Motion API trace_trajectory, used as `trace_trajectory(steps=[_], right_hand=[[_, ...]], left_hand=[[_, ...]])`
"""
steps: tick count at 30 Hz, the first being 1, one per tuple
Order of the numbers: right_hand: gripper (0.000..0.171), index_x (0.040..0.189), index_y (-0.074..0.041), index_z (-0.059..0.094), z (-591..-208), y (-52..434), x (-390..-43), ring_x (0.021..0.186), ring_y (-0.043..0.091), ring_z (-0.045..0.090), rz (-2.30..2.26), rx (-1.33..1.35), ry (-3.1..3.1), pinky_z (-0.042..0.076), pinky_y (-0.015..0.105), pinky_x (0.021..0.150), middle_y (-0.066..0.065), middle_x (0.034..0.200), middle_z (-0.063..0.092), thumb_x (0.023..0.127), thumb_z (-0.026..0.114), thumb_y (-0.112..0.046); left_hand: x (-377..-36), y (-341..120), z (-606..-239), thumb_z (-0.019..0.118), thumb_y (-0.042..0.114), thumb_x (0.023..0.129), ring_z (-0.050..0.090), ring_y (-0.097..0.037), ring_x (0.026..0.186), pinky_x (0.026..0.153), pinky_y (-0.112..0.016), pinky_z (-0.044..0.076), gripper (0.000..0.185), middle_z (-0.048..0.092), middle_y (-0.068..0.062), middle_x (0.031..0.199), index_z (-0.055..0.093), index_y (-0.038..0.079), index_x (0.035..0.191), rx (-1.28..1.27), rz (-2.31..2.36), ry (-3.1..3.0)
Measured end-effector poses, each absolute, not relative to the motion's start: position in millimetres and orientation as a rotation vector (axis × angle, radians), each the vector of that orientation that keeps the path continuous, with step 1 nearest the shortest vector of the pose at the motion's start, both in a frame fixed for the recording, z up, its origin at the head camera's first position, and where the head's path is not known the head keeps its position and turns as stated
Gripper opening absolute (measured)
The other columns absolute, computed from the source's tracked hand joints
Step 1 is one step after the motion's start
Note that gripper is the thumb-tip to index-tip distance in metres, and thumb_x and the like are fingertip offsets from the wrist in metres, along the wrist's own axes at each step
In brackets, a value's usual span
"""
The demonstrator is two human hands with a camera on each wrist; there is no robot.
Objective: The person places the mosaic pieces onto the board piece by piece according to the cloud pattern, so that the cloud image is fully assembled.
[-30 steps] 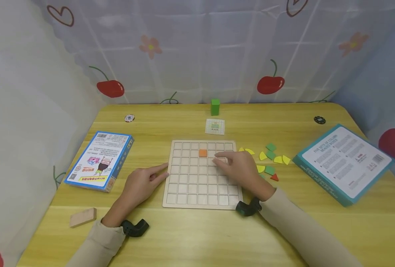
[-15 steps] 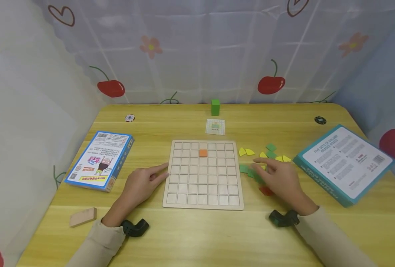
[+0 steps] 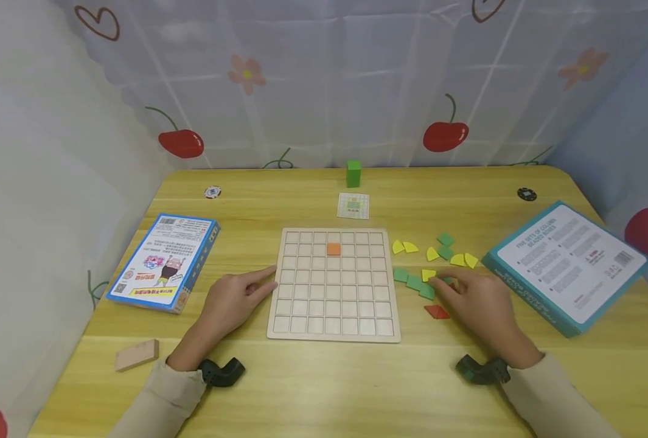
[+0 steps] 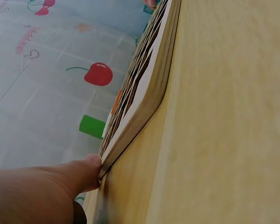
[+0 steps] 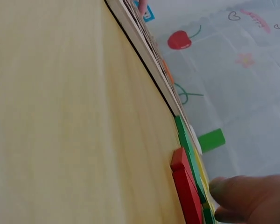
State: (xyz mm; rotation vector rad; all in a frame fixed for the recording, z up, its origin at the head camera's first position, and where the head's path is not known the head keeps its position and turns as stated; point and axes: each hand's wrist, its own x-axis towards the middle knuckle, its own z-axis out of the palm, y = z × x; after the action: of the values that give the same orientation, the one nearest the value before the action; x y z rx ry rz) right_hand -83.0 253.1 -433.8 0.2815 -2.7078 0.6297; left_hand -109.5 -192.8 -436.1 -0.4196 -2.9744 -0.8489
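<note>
Head view: left hand (image 3: 235,299) flat on table (image 3: 324,383), fingers straight, fingertip touching grid board (image 3: 333,283). Right hand (image 3: 479,304), fingers relaxed, touches green pieces (image 3: 414,282) just right of board. Teal box (image 3: 567,264) reads "FIVE SETS OF COLUMN BEADED BOXES".
Left wrist: fingertip (image 4: 91,169) at board corner.
Right wrist: red triangles (image 5: 184,182) beside fingertip (image 5: 224,186).

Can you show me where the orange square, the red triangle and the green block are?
orange square (image 3: 333,249), head view, middle of its top face, in the grid board.
red triangle (image 3: 436,312), head view, its centre.
green block (image 3: 353,173), head view, its front face.
</note>
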Motion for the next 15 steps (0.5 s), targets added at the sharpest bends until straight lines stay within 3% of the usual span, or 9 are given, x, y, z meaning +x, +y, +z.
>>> trace_trajectory(steps=[15], right_hand=[[0.028, 0.104, -0.01, 0.081, -439, 247, -95, 0.044, 0.005, 0.028, 0.524, 0.402, -2.677, 0.021, 0.027, 0.042, -0.016, 0.048, 0.032, 0.084, 0.085, -0.028]], left_hand=[[-110, -193, -435, 0.068, 0.041, 0.099, 0.028, -0.007, 0.048, 0.049, -0.029, 0.028, 0.039, 0.039, 0.01, 0.052, 0.07, 0.024, 0.135, -0.442, -0.844, -2.968]])
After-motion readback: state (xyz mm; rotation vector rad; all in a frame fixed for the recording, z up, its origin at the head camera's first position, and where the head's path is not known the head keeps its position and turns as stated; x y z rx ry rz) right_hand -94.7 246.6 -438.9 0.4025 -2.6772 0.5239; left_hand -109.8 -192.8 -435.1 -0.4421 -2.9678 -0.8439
